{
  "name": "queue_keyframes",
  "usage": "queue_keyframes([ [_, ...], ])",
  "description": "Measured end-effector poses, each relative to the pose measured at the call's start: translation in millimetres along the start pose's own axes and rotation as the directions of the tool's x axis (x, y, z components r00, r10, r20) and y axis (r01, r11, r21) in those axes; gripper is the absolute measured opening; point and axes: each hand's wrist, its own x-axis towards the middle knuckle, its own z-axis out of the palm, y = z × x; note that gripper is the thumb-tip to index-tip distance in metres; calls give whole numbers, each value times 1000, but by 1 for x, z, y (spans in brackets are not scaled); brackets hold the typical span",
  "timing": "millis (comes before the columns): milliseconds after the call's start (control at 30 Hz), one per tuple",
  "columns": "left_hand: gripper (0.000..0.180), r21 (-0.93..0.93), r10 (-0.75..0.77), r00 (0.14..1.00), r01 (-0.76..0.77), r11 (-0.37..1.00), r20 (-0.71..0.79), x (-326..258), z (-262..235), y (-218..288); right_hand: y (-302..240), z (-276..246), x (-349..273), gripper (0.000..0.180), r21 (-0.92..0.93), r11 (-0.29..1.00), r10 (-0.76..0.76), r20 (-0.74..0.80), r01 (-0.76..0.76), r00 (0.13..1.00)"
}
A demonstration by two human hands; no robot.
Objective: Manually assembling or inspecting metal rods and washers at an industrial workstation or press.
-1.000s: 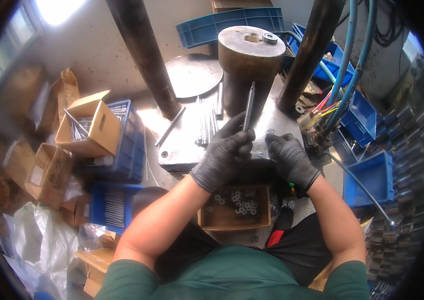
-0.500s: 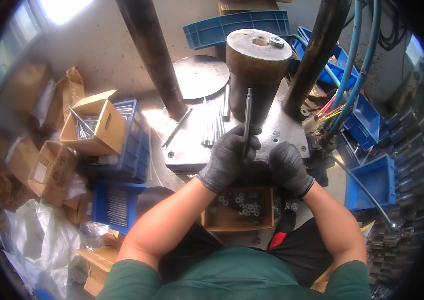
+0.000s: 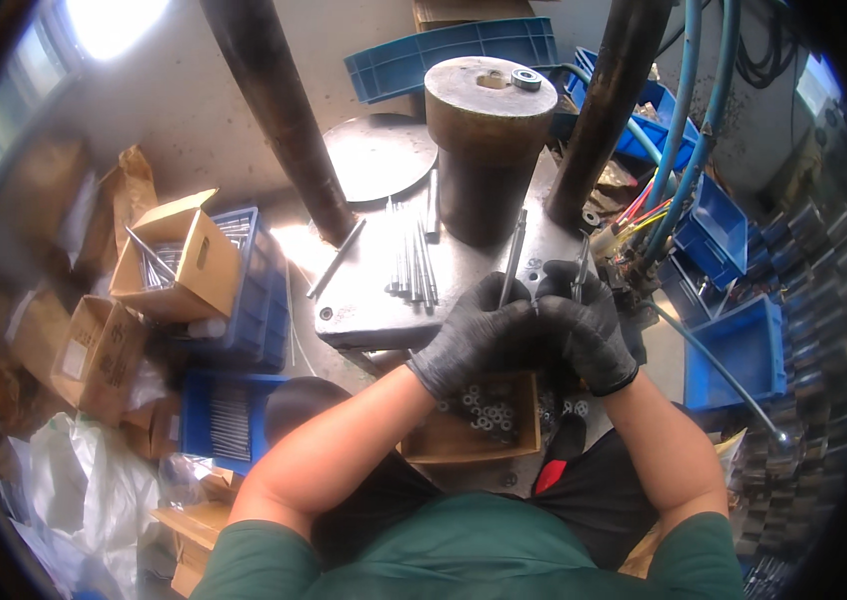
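My left hand, in a dark glove, is closed around a slim metal shaft that stands nearly upright, its top leaning slightly right. Close beside it, my gloved right hand is closed, with a thin shiny rod-like piece sticking up from the fingers. The lower ends of both pieces are hidden by the gloves. Both hands are over the front of a steel plate, where several metal shafts lie. Behind them stands a thick steel cylinder with a small bearing on top.
Dark columns rise on both sides of the cylinder. A cardboard box of metal rings sits below my hands. To the left are a box of rods and a blue bin of rods. Blue hoses and bins are at right.
My left hand has moved right and slightly down with the shaft, close to my right hand. A thin shiny piece now shows in my right fingers. The view has shifted slightly.
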Motion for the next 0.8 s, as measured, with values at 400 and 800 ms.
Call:
queue_keyframes([
  [400, 33, -28, -63, 998, 62, 998, -27, -3, 6, 3, 6, -2, 3, 55, -82, 995, 49, -53, -53, 997],
  [800, 20, -221, -147, 943, 81, 972, -300, 1, -9, 26, -21, -15, -2, 71, -854, 479, -121, 165, 203, 979],
])
